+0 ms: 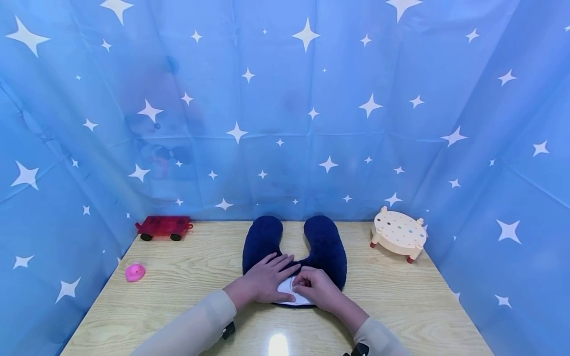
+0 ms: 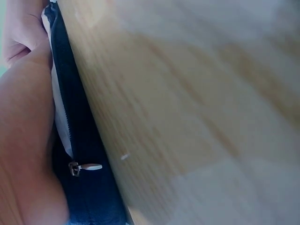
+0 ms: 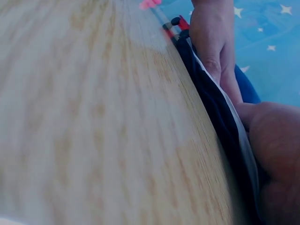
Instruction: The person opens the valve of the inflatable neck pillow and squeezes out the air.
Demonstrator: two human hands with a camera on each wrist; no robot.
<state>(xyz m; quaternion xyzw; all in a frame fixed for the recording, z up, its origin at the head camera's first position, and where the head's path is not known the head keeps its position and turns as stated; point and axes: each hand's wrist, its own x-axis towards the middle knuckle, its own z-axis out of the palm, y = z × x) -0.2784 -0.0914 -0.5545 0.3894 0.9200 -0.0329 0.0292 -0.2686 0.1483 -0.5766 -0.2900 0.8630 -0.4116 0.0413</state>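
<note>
A navy U-shaped neck pillow (image 1: 327,249) lies on the table with its two ends toward the back. Its front seam is unzipped, showing white inner fabric (image 1: 305,298). Across the pillow's left front rests my left hand (image 1: 270,279), fingers straight and spread, thumb on the white fabric. My right hand (image 1: 317,287) has curled fingers and pinches at the white fabric; its exact hold is partly hidden. In the left wrist view, a metal zipper pull (image 2: 89,167) hangs at one end of the opening. The right wrist view shows the white edge (image 3: 246,150) running along the dark cover.
On the left stand a red toy cart (image 1: 164,227) and a pink rubber duck (image 1: 135,272). A small cream spotted stool (image 1: 399,230) sits at the back right. Blue star-patterned curtains (image 1: 285,109) enclose the wooden table (image 1: 200,262) at the back and sides.
</note>
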